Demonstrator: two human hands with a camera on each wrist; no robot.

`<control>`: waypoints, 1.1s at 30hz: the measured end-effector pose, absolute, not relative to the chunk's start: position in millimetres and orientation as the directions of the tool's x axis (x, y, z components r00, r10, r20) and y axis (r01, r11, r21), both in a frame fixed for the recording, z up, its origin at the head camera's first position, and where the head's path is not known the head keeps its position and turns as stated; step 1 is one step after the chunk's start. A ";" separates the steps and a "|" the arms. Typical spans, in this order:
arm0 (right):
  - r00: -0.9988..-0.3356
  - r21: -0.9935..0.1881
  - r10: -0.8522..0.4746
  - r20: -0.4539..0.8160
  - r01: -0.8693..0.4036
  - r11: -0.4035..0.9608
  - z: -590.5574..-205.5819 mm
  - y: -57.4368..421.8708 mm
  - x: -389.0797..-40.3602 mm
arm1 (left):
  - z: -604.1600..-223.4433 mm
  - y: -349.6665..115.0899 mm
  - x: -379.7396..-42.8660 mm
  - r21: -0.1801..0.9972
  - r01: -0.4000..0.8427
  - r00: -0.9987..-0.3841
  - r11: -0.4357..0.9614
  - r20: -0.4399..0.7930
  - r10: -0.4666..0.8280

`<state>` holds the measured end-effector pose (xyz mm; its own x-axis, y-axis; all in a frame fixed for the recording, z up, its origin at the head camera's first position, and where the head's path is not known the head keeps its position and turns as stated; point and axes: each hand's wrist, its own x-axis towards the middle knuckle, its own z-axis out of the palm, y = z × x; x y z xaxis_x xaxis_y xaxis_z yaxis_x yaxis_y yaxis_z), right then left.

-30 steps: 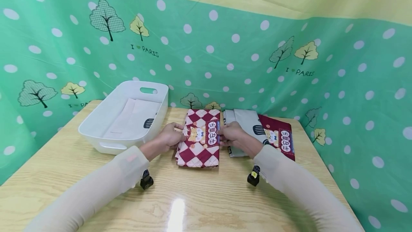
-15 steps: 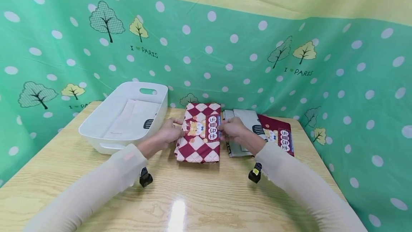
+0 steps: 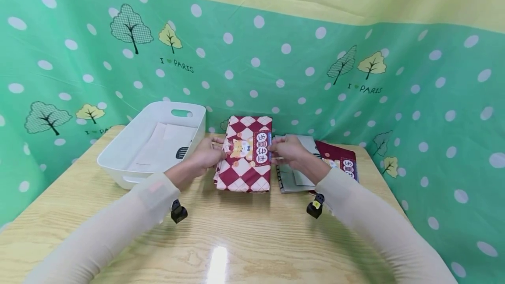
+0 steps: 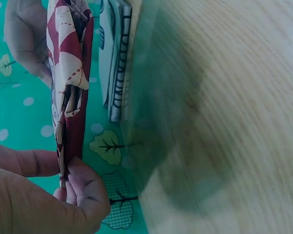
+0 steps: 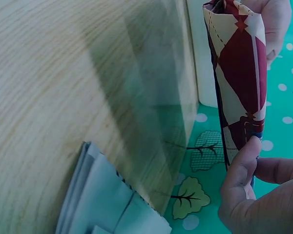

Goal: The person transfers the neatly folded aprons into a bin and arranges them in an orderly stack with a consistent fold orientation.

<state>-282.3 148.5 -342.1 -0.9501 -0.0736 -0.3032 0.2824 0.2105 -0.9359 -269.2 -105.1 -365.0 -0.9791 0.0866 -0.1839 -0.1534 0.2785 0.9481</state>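
Wooden table. White tub. Red-and-cream folded cloth, held off the table, right of the tub; its edge layers gape and could slide apart. Left hand, right hand: each pinching one side; uneven pull might unfold it.

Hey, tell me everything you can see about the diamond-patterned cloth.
The cloth is a folded, dark red and white diamond-patterned fabric bundle, with several layers showing at one side. Its printed face, turned toward the head camera, shows an orange-and-white cartoon animal beside a red panel with white circles and characters. The left hand and right hand pinch its opposite sides, holding it above the table, between the white bin and grey cloth.
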 end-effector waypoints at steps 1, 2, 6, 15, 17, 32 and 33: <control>-0.952 -0.937 -0.077 -0.297 0.275 0.216 -340.5 149.5 -282.0 | -363.0 -104.8 -268.9 0.948 -0.147 -0.980 0.283 -0.179 0.090; -0.952 -0.937 -0.081 -0.294 0.271 0.219 -338.9 150.4 -281.6 | -361.1 -104.7 -268.7 0.948 -0.139 -0.981 0.286 -0.172 0.094; -0.953 -0.941 -0.092 -0.287 0.263 0.213 -333.4 152.3 -282.2 | -353.6 -105.2 -268.1 0.950 -0.122 -0.982 0.289 -0.157 0.103; -0.958 -0.945 -0.096 -0.269 0.243 0.219 -321.4 150.1 -281.6 | -346.2 -110.3 -268.5 0.947 -0.094 -0.985 0.307 -0.134 0.111; -0.959 -0.948 -0.102 -0.264 0.239 0.212 -318.2 148.9 -281.1 | -342.8 -112.3 -267.8 0.947 -0.087 -0.985 0.309 -0.127 0.113; -0.964 -0.965 -0.132 -0.232 0.212 0.152 -294.0 135.0 -280.2 | -312.8 -132.4 -260.9 0.946 -0.068 -0.989 0.318 -0.105 0.102; -0.963 -0.965 -0.134 -0.235 0.214 0.150 -293.2 134.2 -280.0 | -311.6 -134.0 -260.7 0.946 -0.068 -0.989 0.317 -0.105 0.101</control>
<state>-280.0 134.2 -293.2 -0.9628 -0.1340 -0.2346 0.2143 0.1503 -0.9651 -260.7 -134.0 -311.6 -0.9894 0.1008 -0.1049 -0.0679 0.3175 0.9458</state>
